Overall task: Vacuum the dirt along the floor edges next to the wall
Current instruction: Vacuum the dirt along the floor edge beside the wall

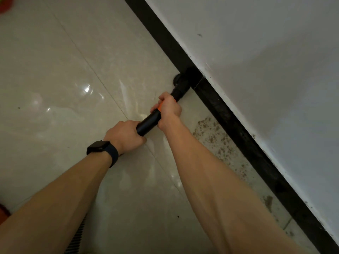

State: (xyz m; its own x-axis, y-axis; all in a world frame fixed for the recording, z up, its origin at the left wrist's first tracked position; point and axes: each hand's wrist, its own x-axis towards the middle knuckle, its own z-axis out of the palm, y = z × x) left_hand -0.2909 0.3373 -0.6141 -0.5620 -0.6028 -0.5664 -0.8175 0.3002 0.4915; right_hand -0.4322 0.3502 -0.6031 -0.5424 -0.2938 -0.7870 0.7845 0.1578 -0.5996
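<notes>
view: head, looking down at the floor (73,74)
left hand (126,136): fingers curled tight round the rear end of the black tube (148,123); watch (100,146) on the wrist
right hand (168,110): wrapped round the tube further forward, over its orange band (160,107)
nozzle (185,79): black, on the floor, pressed against the black baseboard (238,129) under the white wall (256,52)
dirt (211,136): brown specks along the baseboard, nearer the person than the nozzle
hose (77,237): ribbed, bottom left

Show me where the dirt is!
In the head view, the dirt lies on the floor just right of the right hand, against the black baseboard.
</notes>
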